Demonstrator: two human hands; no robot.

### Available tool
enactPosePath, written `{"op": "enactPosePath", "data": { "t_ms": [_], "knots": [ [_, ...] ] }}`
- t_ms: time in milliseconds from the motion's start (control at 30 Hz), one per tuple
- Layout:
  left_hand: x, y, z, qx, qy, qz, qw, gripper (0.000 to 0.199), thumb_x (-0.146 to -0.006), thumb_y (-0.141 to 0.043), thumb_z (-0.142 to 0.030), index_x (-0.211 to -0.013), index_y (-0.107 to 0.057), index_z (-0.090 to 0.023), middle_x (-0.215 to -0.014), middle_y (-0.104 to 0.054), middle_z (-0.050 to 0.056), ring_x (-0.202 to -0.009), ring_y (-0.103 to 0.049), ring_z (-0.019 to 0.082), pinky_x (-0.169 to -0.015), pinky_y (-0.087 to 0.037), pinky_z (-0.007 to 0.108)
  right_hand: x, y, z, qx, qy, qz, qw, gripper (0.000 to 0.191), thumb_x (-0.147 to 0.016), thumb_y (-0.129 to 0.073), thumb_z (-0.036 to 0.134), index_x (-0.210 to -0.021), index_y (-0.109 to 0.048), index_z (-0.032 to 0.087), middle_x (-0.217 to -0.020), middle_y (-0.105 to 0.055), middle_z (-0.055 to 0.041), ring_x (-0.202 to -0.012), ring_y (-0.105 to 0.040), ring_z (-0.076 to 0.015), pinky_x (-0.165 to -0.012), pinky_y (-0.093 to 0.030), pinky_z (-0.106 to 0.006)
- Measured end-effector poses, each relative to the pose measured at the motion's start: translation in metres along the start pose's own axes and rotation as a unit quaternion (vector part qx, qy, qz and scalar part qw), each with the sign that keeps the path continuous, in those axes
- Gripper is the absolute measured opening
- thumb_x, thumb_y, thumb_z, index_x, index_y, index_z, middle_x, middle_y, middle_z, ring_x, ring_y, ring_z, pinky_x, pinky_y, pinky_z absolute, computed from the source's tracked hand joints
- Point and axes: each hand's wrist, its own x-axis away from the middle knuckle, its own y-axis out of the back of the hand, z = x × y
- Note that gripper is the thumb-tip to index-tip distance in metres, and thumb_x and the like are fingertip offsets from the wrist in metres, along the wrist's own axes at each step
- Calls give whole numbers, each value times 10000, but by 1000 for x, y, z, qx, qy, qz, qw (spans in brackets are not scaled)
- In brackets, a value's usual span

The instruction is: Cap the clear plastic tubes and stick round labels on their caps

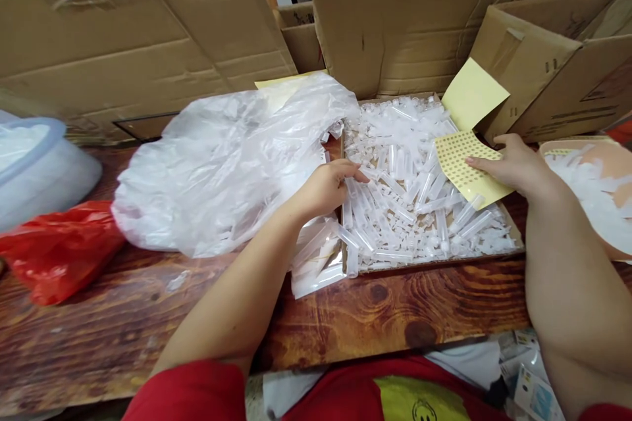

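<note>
A shallow cardboard tray [434, 266] is heaped with small clear plastic tubes [380, 254] and tiny white plastic pieces. My left hand [330, 185] is at the tray's left edge, fingers curled together over the tubes; whatever they pinch is hidden. In my right hand [523, 164], between thumb and fingers, is a yellow sheet of small round stickers [461, 154], held above the tray's right side. Behind that sheet, a plain yellow sheet [474, 93] stands tilted at the tray's back right corner.
A large translucent plastic bag [222, 171] covers the table left of the tray, with a red bag [64, 243] and a pale tub [44, 171] farther left. An orange basin [587, 151] of white pieces stands right. Cardboard boxes [395, 20] wall off the back.
</note>
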Motion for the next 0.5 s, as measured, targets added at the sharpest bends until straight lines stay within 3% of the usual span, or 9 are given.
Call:
{"op": "enactPosePath", "data": {
  "t_ms": [67, 133, 233, 300, 400, 500],
  "knots": [
    [0, 1, -1, 4, -2, -14, 1000, 507, -651, -432, -17, -964, -794, -181, -1156, -742, 90, -1237, -665, 267, -1083, -531, 466, -8, 7, 8, -26, -112, 12, 993, 467, -470, -993, 372, -716, -656, 163, -523, -621, -5, -389, -472, -95, -441, -345, -295],
    [0, 3, -7, 14, -1, -44, 999, 472, -686, -450, -29, -978, -787, -184, -1155, -722, 94, -1221, -654, 260, -1088, -514, 470, -14, 13, 22, -108, -157, 7, 982, 350, -577, -958, 307, -722, -680, 152, -592, -690, -52, -455, -598, -138, -480, -435, -301],
    [3, 4, -23, 73, 23, -80, 994, 350, -798, -583, -150, -1104, -749, -183, -1187, -692, 112, -1165, -645, 254, -1062, -509, 471, -9, 19, 57, -318, -118, -68, 938, 278, -616, -953, 219, -722, -700, 172, -691, -745, -76, -568, -682, -168, -575, -545, -326],
    [5, 1, -34, 165, 56, -89, 981, 489, -814, -724, -334, -1276, -655, -193, -1265, -656, 133, -1147, -641, 256, -1009, -532, 458, 5, 21, 85, -397, -60, -104, 910, 295, -619, -963, 209, -784, -720, 193, -755, -763, -74, -653, -710, -184, -620, -587, -327],
    [8, -9, -47, 307, 107, -108, 939, 913, -687, -880, -482, -1454, -453, -231, -1366, -588, 168, -1149, -635, 259, -953, -559, 442, 35, 16, 124, -432, -23, -46, 900, 225, -747, -902, 267, -833, -700, 216, -787, -760, -64, -683, -717, -184, -624, -614, -322],
    [10, -17, -60, 418, 162, -96, 889, 1042, -551, -977, -437, -1428, -460, -216, -1353, -612, 185, -1155, -650, 282, -944, -574, 446, 58, 7, 146, -452, 22, 24, 891, 191, -846, -822, 330, -913, -662, 249, -805, -746, -14, -684, -717, -175, -614, -628, -316]
  ]
}}
